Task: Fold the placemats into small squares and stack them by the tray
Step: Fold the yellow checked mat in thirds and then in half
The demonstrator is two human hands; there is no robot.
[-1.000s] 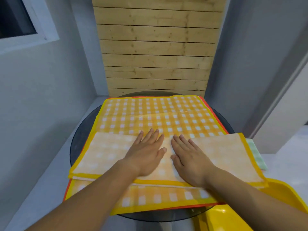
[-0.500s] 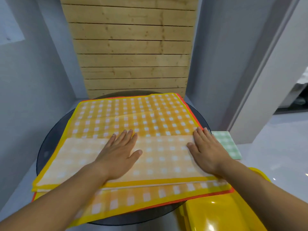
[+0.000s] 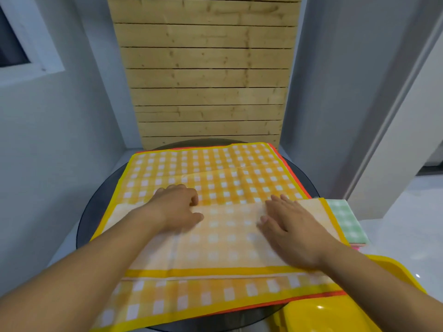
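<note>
On the round dark glass tabletop (image 3: pixel 93 207), the yellow-checked rectangular placemat (image 3: pixel 215 173) lies under both grips, the left grip (image 3: pixel 177 207) curled at the flap's edge, hold unclear, the right grip (image 3: pixel 287 226) flat and pressing, so I would smooth the crease outward, borders aligned.

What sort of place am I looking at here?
Likely a corner of a home, maybe a dining nook: a small round dark table, an orange checked placemat spread on it, and a yellow tray beside it.

One wide head-worn camera looks forward and down, close over the round table (image 3: pixel 92 212), facing the wooden slat panel (image 3: pixel 206 80).
</note>
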